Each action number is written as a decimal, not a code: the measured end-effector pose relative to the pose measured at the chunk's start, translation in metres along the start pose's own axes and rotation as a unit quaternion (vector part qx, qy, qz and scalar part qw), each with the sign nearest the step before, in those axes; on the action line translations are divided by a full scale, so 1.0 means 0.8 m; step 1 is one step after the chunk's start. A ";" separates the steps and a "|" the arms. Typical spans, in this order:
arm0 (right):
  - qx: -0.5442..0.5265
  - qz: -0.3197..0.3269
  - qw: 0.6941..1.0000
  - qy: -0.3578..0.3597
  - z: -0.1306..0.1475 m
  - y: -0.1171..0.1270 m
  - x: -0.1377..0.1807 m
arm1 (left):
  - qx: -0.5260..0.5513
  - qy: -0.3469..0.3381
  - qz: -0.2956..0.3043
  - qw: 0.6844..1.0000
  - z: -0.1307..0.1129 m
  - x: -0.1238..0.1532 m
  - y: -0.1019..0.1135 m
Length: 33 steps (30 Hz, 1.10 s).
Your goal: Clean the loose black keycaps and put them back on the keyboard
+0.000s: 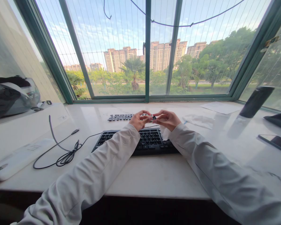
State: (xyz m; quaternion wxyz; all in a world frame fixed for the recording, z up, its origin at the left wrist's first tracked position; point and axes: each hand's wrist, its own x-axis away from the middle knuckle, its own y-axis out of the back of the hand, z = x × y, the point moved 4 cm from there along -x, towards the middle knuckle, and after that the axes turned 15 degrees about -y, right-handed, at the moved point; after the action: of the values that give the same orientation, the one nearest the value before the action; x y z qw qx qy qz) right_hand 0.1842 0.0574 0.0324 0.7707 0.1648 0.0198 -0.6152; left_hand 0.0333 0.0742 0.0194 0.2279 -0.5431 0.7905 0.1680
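Note:
Both my hands meet above a black keyboard on the white sill. My left hand and my right hand are curled, and their fingertips pinch a small dark piece, perhaps a keycap, between them. Behind the hands lies a row of loose black keycaps. Both arms wear white sleeves.
A coiled black cable lies left of the keyboard, beside a white flat device. A helmet sits far left. To the right are a white cloth, a paper sheet, a dark bottle and a phone.

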 end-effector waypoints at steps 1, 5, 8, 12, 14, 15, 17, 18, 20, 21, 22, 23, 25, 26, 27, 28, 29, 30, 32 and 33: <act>0.004 -0.022 1.000 0.011 -0.001 0.000 0.000 | 0.002 0.004 -0.007 1.000 0.000 0.001 0.000; 0.063 -0.109 0.991 0.042 -0.006 0.000 0.001 | -0.064 0.018 -0.008 0.998 -0.005 0.004 -0.002; 0.126 -0.135 0.982 0.042 -0.008 -0.001 0.002 | -0.137 0.010 -0.004 0.990 -0.011 0.006 -0.002; 0.152 -0.096 0.983 0.040 -0.005 -0.002 0.004 | -0.191 0.030 0.007 0.981 -0.016 0.004 0.006; 0.155 -0.070 0.984 0.044 -0.003 -0.002 0.004 | -0.203 0.058 0.033 0.977 -0.018 0.003 0.012; 0.161 -0.060 0.984 0.049 -0.002 -0.003 0.005 | -0.208 0.075 0.048 0.974 -0.019 0.003 0.016; 0.185 -0.041 0.980 0.057 -0.001 -0.004 0.005 | -0.222 0.113 0.077 0.966 -0.020 0.003 0.023; 0.199 -0.032 0.978 0.057 -0.001 -0.005 0.005 | -0.228 0.133 0.093 0.960 -0.020 0.004 0.026; 0.229 -0.016 0.972 0.047 -0.004 -0.009 0.004 | -0.243 0.163 0.125 0.948 -0.017 0.005 0.031; 0.243 -0.009 0.969 0.037 -0.005 -0.010 0.004 | -0.254 0.173 0.139 0.941 -0.015 0.005 0.033; 0.256 0.000 0.966 0.027 -0.007 -0.012 0.003 | -0.267 0.179 0.151 0.935 -0.013 0.005 0.034; 0.268 0.010 0.963 0.017 -0.009 -0.014 0.003 | -0.282 0.180 0.161 0.929 -0.011 0.005 0.035; 0.291 0.031 0.956 0.003 -0.012 -0.019 0.003 | -0.317 0.178 0.176 0.915 -0.007 0.004 0.037; 0.300 0.039 0.953 0.000 -0.013 -0.020 0.003 | -0.334 0.179 0.183 0.907 -0.005 0.004 0.038; 0.310 0.045 0.950 0.000 -0.014 -0.022 0.004 | -0.350 0.182 0.190 0.899 -0.004 0.004 0.039; 0.318 0.048 0.947 0.001 -0.014 -0.023 0.005 | -0.362 0.186 0.197 0.892 -0.003 0.004 0.040; 0.324 0.051 0.945 0.000 -0.014 -0.024 0.006 | -0.373 0.191 0.201 0.885 -0.002 0.005 0.041; 0.327 0.054 0.943 -0.003 -0.014 -0.025 0.007 | -0.381 0.196 0.204 0.880 -0.002 0.005 0.042; 0.332 0.071 0.940 -0.015 -0.014 -0.029 0.009 | -0.388 0.202 0.212 0.874 -0.001 0.005 0.043; 0.335 0.083 0.938 -0.019 -0.014 -0.030 0.010 | -0.389 0.206 0.218 0.871 0.000 0.005 0.043</act>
State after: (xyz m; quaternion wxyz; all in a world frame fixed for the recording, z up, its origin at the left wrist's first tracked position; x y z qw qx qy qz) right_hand 0.1648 0.0482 0.0143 0.7195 0.4031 -0.2154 -0.5229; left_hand -0.0001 0.0830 0.0177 -0.2117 -0.4237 0.7889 0.3915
